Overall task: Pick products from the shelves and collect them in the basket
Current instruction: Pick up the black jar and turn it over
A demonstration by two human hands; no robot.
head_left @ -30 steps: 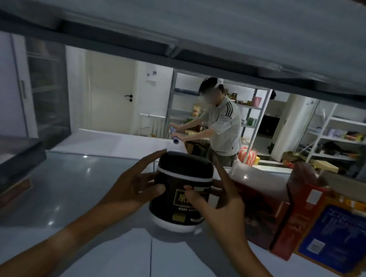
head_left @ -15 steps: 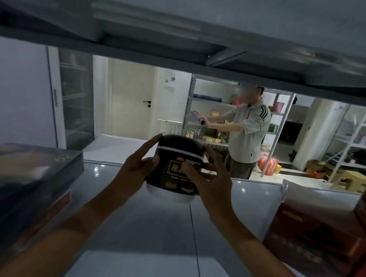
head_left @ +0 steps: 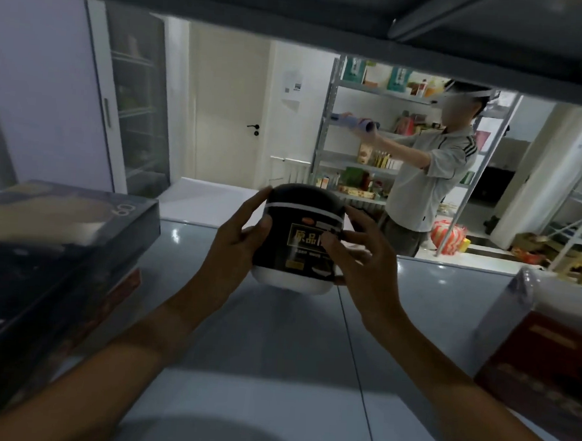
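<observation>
The grey shelf [head_left: 275, 338] spreads wide beneath a low shelf above, with a dark flat box [head_left: 53, 240] stacked at its left and a red box [head_left: 547, 355] at its right; over its middle a black jar [head_left: 298, 238] with a white base is held between both hands, its base seemingly just off the shelf, though contact is hard to judge; the left hand [head_left: 237, 247] grips its left side, thumb on the front, and the right hand [head_left: 362, 258] holds its right side, thumb across the label, so each grip is clamped on the jar; the smooth round wall could slip if one hand lets go early, and lifting too high could knock it on the shelf above; the basket is out of view; the label print is partly covered and blurred; beyond, another person [head_left: 431, 181] reaches at far shelving.
</observation>
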